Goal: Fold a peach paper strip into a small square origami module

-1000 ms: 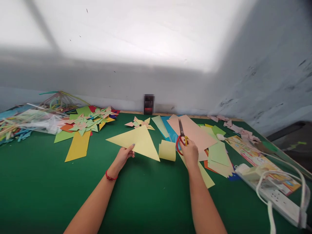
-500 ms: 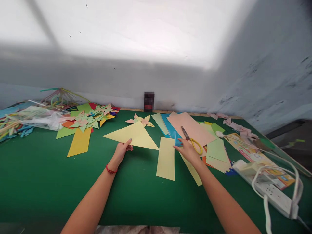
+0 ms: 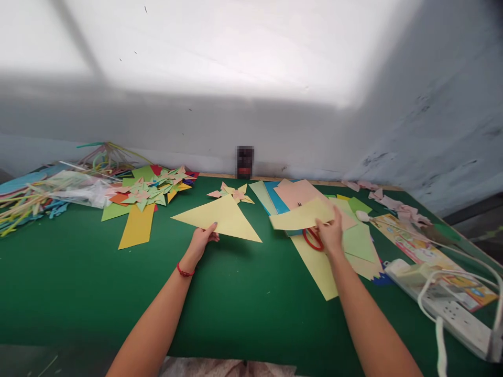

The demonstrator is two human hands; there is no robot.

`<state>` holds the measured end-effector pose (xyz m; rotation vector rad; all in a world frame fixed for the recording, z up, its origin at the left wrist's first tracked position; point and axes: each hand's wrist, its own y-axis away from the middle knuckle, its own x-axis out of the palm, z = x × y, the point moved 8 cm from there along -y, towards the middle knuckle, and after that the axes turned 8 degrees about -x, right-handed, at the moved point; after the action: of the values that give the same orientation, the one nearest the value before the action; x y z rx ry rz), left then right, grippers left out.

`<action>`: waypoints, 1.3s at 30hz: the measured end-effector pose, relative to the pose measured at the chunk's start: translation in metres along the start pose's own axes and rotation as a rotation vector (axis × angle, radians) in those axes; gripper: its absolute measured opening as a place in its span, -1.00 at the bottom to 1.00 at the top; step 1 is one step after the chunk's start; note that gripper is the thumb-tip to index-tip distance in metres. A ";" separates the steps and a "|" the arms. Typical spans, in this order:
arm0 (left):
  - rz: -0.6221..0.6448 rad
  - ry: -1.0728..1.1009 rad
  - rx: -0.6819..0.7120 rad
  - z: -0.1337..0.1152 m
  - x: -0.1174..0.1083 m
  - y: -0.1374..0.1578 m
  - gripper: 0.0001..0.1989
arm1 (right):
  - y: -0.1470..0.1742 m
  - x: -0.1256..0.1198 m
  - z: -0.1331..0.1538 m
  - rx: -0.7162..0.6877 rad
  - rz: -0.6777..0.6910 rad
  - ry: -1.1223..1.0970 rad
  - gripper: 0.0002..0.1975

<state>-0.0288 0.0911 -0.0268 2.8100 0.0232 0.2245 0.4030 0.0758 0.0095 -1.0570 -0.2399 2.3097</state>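
Observation:
My left hand (image 3: pixel 205 238) pinches the lower edge of a pale yellow paper triangle (image 3: pixel 220 217), thumb on top, holding it over the green table. In my right hand (image 3: pixel 330 230) is a pale yellow paper strip (image 3: pixel 301 215), gripped at its right end and bowed, above the pile of coloured sheets. Under that strip lie scissors (image 3: pixel 313 241); a red handle loop and the tip of the blades show, the rest is hidden. Another pale yellow sheet (image 3: pixel 320 272) lies below my right hand. Just behind the triangle rests a folded paper star (image 3: pixel 238 195) in pink and yellow.
On the left are several folded stars (image 3: pixel 143 193), a yellow strip (image 3: pixel 137 228) and bundles of thin strips (image 3: pixel 23 209). Pink sheets (image 3: pixel 298 192) lie back right. A white power strip (image 3: pixel 451 314) with looping cable lies at the right. A dark pixelated object (image 3: pixel 245 162) stands at the wall.
My right hand has picked up the pale yellow strip from the table and carried it right and up, over the scissors. My left hand keeps hold of the triangle.

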 end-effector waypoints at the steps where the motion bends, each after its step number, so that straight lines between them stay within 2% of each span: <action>1: 0.010 -0.006 0.000 0.000 0.001 0.001 -0.69 | -0.003 -0.012 -0.016 0.059 -0.038 -0.001 -0.29; 3: 0.026 -0.019 0.003 -0.001 0.004 0.003 -0.68 | -0.003 -0.034 -0.035 0.089 -0.096 0.078 -0.23; 5: 0.039 -0.030 0.012 -0.002 0.008 0.004 -0.68 | 0.006 -0.052 -0.032 0.038 -0.207 0.178 -0.21; 7: 0.055 -0.046 0.019 0.000 0.012 0.004 -0.68 | 0.021 -0.062 -0.010 -0.054 -0.356 0.174 -0.36; 8: 0.068 -0.057 0.020 0.001 0.015 0.004 -0.68 | 0.028 -0.060 0.005 -0.094 -0.376 0.129 -0.46; 9: 0.084 -0.071 0.020 0.003 0.019 0.004 -0.68 | 0.032 -0.050 0.020 -0.119 -0.337 0.060 -0.53; 10: 0.103 -0.086 0.018 0.005 0.023 0.004 -0.68 | 0.035 -0.034 0.036 -0.130 -0.239 -0.030 -0.57; 11: 0.125 -0.103 0.015 0.007 0.027 0.005 -0.68 | 0.038 -0.012 0.053 -0.123 -0.085 -0.135 -0.56; 13: 0.173 -0.139 0.015 0.009 0.035 0.008 -0.68 | 0.052 0.043 0.087 -0.064 0.335 -0.352 -0.53; 15: 0.214 -0.171 0.022 0.010 0.041 0.011 -0.68 | 0.073 0.083 0.116 0.009 0.644 -0.503 -0.47; 18: 0.250 -0.204 0.036 0.008 0.043 0.016 -0.67 | 0.098 0.112 0.147 -0.050 0.873 -0.654 -0.52; 20: 0.268 -0.222 0.043 0.005 0.042 0.017 -0.65 | 0.109 0.119 0.149 -0.046 0.962 -0.712 -0.56; 24: 0.247 -0.231 0.062 -0.006 0.033 0.016 -0.65 | 0.113 0.118 0.127 0.048 1.011 -0.694 -0.59; 32: -0.020 -0.083 0.154 -0.034 -0.020 0.009 -0.69 | 0.109 0.107 0.118 0.053 1.041 -0.682 -0.57; 36: -0.151 -0.028 0.204 -0.037 -0.036 0.008 -0.64 | 0.105 0.108 0.112 0.101 0.968 -0.695 -0.56; 39: -0.235 -0.009 0.251 -0.034 -0.031 0.010 -0.65 | 0.097 0.107 0.111 0.098 0.842 -0.726 -0.56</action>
<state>-0.0651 0.0907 0.0038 3.0208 0.4044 0.1628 0.2239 0.0668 -0.0212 -0.2043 0.0754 3.3584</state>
